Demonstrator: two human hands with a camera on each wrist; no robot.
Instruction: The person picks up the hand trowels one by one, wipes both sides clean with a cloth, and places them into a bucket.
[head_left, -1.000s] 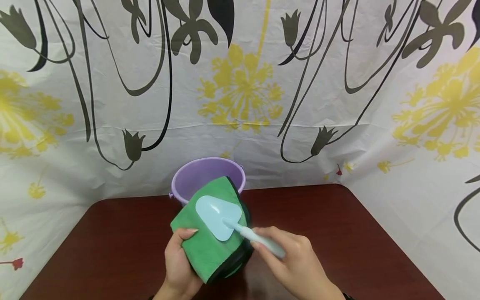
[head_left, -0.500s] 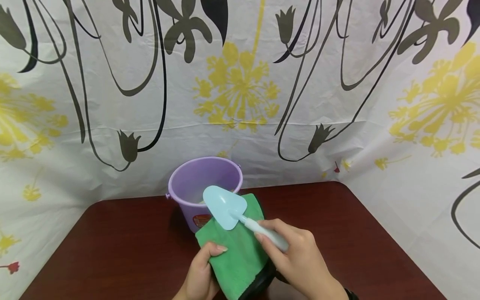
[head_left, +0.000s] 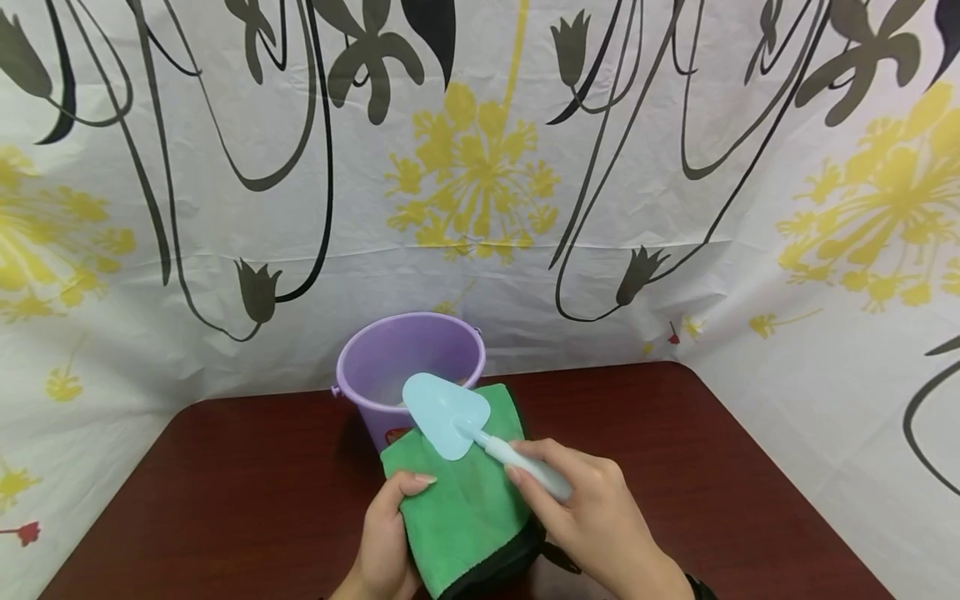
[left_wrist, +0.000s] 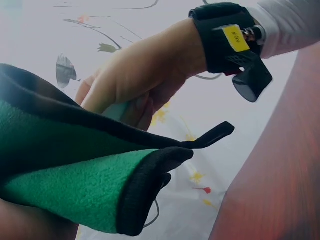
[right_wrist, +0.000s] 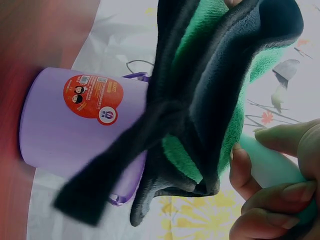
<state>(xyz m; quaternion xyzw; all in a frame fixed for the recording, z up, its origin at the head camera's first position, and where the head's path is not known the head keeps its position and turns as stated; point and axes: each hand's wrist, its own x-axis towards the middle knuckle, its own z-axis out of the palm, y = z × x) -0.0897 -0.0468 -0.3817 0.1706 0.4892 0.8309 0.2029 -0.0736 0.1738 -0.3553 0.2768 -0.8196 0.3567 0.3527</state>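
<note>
My left hand [head_left: 386, 533] grips a folded green towel [head_left: 468, 508] with black edging, thumb on top of it. My right hand [head_left: 592, 508] holds a toy shovel [head_left: 446, 415] by its pale handle, fingers wrapped round it. The light blue blade lies over the upper part of the towel, its tip overlapping the bucket's rim in the head view. In the left wrist view the towel [left_wrist: 85, 190] shows loose folds and a black hanging loop [left_wrist: 215, 135]. The right wrist view shows the layered towel [right_wrist: 200, 100] between the right hand [right_wrist: 280, 190] and the bucket.
A purple bucket [head_left: 360, 350] with a red-orange label [right_wrist: 92, 95] stands behind the towel, at the back of the dark red-brown table [head_left: 247, 492]. A white curtain [head_left: 480, 283] with grey and yellow plant prints hangs behind and beside the table.
The towel and left hand have moved right and lower, uncovering more of the bucket, then shifted slightly left. The shovel blade has moved from mid-towel to its upper edge.
</note>
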